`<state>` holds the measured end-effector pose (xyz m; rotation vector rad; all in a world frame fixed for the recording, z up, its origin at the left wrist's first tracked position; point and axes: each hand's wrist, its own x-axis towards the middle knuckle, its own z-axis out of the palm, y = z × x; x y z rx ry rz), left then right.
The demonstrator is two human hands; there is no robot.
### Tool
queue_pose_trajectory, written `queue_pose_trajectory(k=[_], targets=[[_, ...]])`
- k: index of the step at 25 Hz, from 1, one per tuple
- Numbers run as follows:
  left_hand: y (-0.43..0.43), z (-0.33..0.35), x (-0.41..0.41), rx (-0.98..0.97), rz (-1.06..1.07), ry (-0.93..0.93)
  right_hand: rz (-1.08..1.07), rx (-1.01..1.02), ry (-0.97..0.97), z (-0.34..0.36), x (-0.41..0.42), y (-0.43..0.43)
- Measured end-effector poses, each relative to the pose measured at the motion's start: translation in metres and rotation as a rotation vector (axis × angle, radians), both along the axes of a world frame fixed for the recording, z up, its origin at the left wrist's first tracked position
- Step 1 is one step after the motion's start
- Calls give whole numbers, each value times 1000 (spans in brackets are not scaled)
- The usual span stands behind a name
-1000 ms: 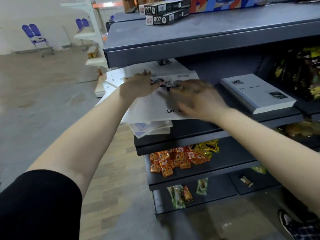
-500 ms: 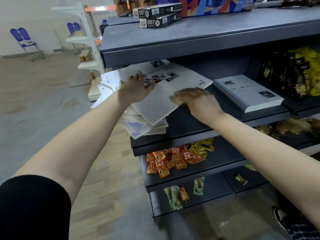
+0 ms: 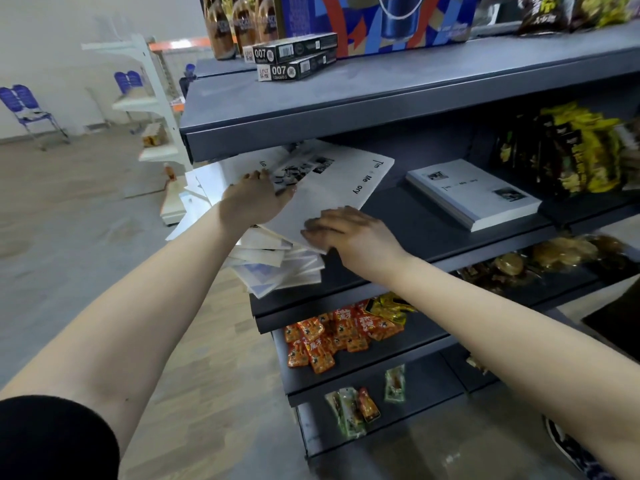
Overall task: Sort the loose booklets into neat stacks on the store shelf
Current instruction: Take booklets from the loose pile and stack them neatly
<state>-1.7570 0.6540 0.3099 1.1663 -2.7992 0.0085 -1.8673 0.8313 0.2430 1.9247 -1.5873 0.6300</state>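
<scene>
No view of the back of the loose pile point(image 3: 277, 268), tucked under the front edge of the upper shelf point(image 3: 311, 133). Can't see all the cover photo on the top booklet point(image 3: 332, 199), half covered by the left hand point(image 3: 254, 202). Right hand point(image 3: 349, 233) smeared at the fingers, thumb out of sight at the booklet's near corner; can't tell the grip. Blurred snack bags point(image 3: 581, 150), clipped at the right edge. Print too small to read on the neat stack point(image 3: 471, 192).

I see the loose booklets point(image 3: 277, 268) heaped at the left end of the shelf point(image 3: 408, 223), overhanging its near edge, the neat stack point(image 3: 474, 192) well apart to the right, snack packets point(image 3: 332, 337) on the lower shelf point(image 3: 398, 355).
</scene>
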Motion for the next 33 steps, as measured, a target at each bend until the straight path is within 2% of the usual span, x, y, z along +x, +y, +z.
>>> queue_pose_trajectory(k=[3,5,7,9,11,12,17,22,28,31,33], targets=[[2,-1,-8,58,12,-27,-218,67,-172,8,-42,13],[3,-5,-14,55,-26,-28,-396,97,-405,20,-58,24],[-1,-7,-22,37,-59,-4,-366,134,-666,28,-60,32],[-4,-6,-29,44,-59,49,-227,348,-770,31,-53,37],[-1,-5,-34,51,-50,104,-162,530,-758,25,-46,36],[2,-4,-34,50,-46,103,-152,530,-751,21,-44,35],[22,-7,-17,41,-130,69,-247,118,-553,20,-31,25],[32,-11,-1,-33,-311,10,-422,446,-306,30,-25,14],[36,-15,-8,-52,-285,115,-379,376,-459,20,-35,-2],[40,-16,-16,-74,-298,183,-344,337,-451,15,-54,-2],[46,-18,-28,-83,-290,145,-341,322,-445,11,-70,1]])
